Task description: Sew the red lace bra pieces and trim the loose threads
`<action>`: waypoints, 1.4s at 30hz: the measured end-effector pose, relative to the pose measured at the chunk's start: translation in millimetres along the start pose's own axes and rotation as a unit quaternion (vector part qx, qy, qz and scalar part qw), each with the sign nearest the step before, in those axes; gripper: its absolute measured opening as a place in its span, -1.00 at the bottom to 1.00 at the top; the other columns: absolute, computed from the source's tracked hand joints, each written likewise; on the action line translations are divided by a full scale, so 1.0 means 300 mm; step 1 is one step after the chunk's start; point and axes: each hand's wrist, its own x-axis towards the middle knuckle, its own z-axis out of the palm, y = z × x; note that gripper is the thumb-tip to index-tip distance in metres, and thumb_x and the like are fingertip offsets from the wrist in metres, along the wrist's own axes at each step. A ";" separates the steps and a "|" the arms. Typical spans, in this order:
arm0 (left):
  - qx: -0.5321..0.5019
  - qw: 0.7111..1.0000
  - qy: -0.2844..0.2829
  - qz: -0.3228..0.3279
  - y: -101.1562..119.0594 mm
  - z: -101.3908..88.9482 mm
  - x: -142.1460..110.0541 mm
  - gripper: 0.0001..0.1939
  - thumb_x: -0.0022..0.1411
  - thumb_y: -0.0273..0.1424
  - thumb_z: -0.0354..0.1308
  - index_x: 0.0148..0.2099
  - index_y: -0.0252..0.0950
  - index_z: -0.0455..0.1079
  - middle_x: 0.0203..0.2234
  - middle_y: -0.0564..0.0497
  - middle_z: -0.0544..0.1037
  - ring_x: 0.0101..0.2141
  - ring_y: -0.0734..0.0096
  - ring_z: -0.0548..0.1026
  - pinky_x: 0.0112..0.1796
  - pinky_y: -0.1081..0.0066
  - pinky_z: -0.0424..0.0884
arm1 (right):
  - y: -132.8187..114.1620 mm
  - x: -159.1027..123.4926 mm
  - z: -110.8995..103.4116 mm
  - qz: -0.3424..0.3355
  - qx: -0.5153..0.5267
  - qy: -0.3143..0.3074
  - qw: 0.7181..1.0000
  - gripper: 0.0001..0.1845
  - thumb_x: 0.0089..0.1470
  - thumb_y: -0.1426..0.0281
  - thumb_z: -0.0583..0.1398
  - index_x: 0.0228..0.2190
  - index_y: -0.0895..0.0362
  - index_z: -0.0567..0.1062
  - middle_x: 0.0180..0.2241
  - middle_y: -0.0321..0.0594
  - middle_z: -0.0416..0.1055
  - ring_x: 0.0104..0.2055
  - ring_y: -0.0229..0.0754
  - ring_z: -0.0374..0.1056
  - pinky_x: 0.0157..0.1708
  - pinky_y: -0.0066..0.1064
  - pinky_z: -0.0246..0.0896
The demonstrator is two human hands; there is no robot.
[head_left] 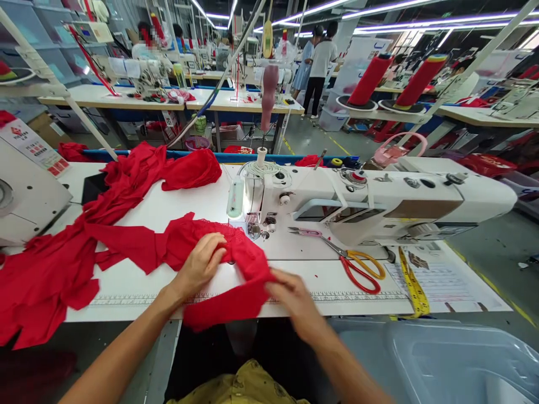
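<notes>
A length of red fabric [248, 255] with a lacy edge lies in front of the sewing machine [379, 196], its far part close to the needle. My left hand [204, 261] has its fingers curled and pressed together on the cloth, left of the needle area. At the near right edge my right hand [295, 297] pinches the same fabric, and a loose flap hangs towards my lap. Leftward the cloth runs into a heap of red pieces [54, 269]. Scissors [357, 266] with orange and red handles lie right of my hands, touching small pink-handled snips [309, 232].
A yellow tape measure [415, 286] hangs over the table's front edge, beside a printed sheet [455, 275]. Below right stands a clear plastic bin [458, 359]. Another machine [29, 179] borders the left side. Red thread cones [370, 78] stand behind; people [322, 62] stand farther back.
</notes>
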 end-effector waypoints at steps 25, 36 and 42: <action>0.192 0.976 -0.063 0.080 0.045 0.147 -0.088 -0.60 0.43 -0.36 -0.03 0.21 -0.40 0.35 0.16 -0.31 0.41 0.21 -0.11 0.32 0.14 -0.21 0.30 | 0.117 0.159 -0.023 -0.174 -0.555 -0.034 0.813 -0.64 0.35 0.40 0.01 0.03 0.23 0.49 0.06 -0.03 0.48 0.07 -0.01 0.40 0.09 -0.16 0.36; 0.229 0.960 -0.126 0.099 0.013 0.096 -0.069 -0.54 0.43 -0.25 -0.03 0.34 0.01 0.21 0.30 -0.17 0.26 0.29 -0.17 0.18 0.15 -0.33 0.19 | 0.116 0.213 -0.038 -0.176 -0.542 -0.006 0.821 -0.71 0.31 0.32 0.12 -0.03 0.15 0.52 -0.07 -0.17 0.54 -0.10 -0.09 0.41 -0.12 -0.26 0.33; 0.210 0.966 -0.127 0.077 0.017 0.102 -0.080 -0.57 0.43 -0.26 -0.03 0.30 0.03 0.27 0.29 -0.14 0.28 0.29 -0.15 0.18 0.18 -0.32 0.13 | 0.125 0.251 -0.011 -0.171 -0.542 0.030 0.822 -0.75 0.32 0.32 0.12 -0.28 0.11 0.59 -0.28 -0.25 0.57 -0.28 -0.16 0.41 -0.33 -0.33 0.24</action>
